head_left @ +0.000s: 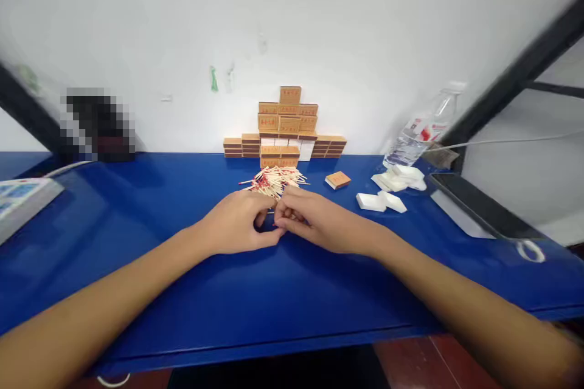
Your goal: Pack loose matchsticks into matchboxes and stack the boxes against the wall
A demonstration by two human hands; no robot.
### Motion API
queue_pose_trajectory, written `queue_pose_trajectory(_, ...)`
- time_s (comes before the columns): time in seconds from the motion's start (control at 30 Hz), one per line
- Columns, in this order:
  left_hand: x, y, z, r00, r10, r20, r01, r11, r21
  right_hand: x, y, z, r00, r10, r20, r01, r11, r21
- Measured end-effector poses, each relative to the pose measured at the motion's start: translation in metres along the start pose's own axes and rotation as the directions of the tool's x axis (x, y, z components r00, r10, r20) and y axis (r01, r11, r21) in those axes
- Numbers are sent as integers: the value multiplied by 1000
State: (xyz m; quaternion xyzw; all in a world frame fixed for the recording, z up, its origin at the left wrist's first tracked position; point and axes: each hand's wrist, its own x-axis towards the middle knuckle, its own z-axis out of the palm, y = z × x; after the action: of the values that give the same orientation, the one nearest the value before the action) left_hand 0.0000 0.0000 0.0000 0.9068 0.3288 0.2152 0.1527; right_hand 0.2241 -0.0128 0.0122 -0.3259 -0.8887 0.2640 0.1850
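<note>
My left hand (pixel 241 220) and my right hand (pixel 322 222) meet at the fingertips over the front of a loose heap of matches (pixel 276 178). The fingers of my right hand are pinched together, and a small red match head shows beside them. My left hand is curled, its thumb tip against the right fingertips. What lies inside its fingers is mostly hidden. Behind the heap, orange matchboxes (pixel 289 124) are stacked in a stepped pile against the wall. One separate matchbox (pixel 337 180) lies flat to the right of the heap.
On the right are white matchbox trays (pixel 381 201), more white pieces (pixel 399 178), a tilted clear plastic bottle (pixel 422 127) and a black phone (pixel 483 205). A white box (pixel 27 203) stands at the left of the blue table (pixel 283 304). A dark object (pixel 116 149) stands at the back left.
</note>
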Motion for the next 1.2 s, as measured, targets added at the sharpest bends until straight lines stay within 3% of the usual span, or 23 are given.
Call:
queue_pose_trajectory(0.17,2,2,-6,1000,3,-3,-3,1000,-7,2,1,-3,997,-28,-72,28,1000,0)
queue_pose_trajectory(0.33,1,0,-4,1000,-11,5,11,1000,-25,3,10,-3,996,-59,-73,59,998,-10)
queue_pose_trajectory(0.7,3,-1,-3,1000,5,-27,-5,1000,-11,0,12,-18,991,-41,-129,28,995,-95)
queue_pose_trajectory(1.2,2,-3,-4,996,-6,-84,4,1000,-28,-6,3,-30,999,47,-19,-49,995,-83)
